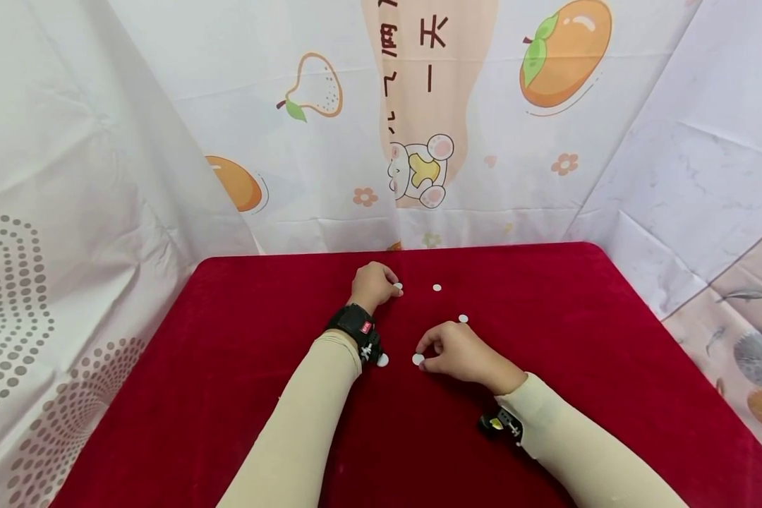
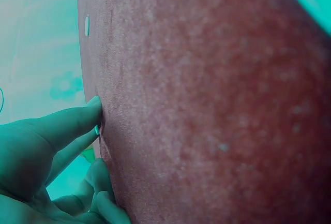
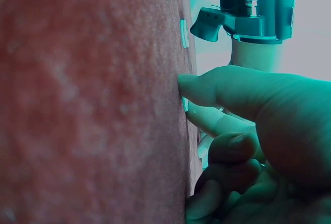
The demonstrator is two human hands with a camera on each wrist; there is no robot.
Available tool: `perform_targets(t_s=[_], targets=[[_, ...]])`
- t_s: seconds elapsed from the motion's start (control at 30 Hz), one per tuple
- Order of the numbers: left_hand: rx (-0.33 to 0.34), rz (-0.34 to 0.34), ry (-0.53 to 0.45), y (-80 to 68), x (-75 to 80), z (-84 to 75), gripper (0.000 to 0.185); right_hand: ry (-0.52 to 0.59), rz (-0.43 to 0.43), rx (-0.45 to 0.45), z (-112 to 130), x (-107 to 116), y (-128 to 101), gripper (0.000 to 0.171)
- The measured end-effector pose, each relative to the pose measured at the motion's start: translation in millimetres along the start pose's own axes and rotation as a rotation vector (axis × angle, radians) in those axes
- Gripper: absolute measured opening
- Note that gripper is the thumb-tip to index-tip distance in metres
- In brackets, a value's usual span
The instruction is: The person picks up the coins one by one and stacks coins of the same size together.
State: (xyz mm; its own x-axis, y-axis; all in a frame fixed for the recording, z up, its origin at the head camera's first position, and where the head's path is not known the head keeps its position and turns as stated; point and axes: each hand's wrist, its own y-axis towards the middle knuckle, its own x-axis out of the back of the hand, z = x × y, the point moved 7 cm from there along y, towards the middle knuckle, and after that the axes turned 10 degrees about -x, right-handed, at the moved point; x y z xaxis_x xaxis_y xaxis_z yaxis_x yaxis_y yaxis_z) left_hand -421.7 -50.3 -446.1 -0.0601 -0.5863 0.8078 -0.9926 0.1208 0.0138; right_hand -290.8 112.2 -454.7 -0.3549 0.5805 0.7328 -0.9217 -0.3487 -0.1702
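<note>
Small flat white discs lie on a red cloth-covered table. Toward the back, my left hand (image 1: 373, 285) pinches one disc (image 1: 398, 286) between thumb and index finger, down at the cloth; its thin edge (image 2: 96, 130) shows between the fingertips in the left wrist view. Closer to me, my right hand (image 1: 462, 353) has thumb and index finger on either side of another disc (image 1: 418, 360), pinching it at the table surface. In the right wrist view a sliver of that disc (image 3: 185, 104) shows by the thumb tip, and the other fingers are curled under.
One disc (image 1: 383, 360) lies beside the left wrist camera (image 1: 371, 349). Another disc (image 1: 437, 288) sits right of the left hand, and one more (image 1: 463, 319) just beyond the right knuckles. Printed white curtains (image 1: 330, 176) stand around the red table (image 1: 260, 317).
</note>
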Motion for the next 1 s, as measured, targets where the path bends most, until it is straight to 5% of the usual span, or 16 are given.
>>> perform_targets(t_s=[1.0], targets=[[-0.025,0.018,-0.107,-4.5,6.1,9.7,0.023,0.029,0.021,-0.007,-1,-1,0,0.01]])
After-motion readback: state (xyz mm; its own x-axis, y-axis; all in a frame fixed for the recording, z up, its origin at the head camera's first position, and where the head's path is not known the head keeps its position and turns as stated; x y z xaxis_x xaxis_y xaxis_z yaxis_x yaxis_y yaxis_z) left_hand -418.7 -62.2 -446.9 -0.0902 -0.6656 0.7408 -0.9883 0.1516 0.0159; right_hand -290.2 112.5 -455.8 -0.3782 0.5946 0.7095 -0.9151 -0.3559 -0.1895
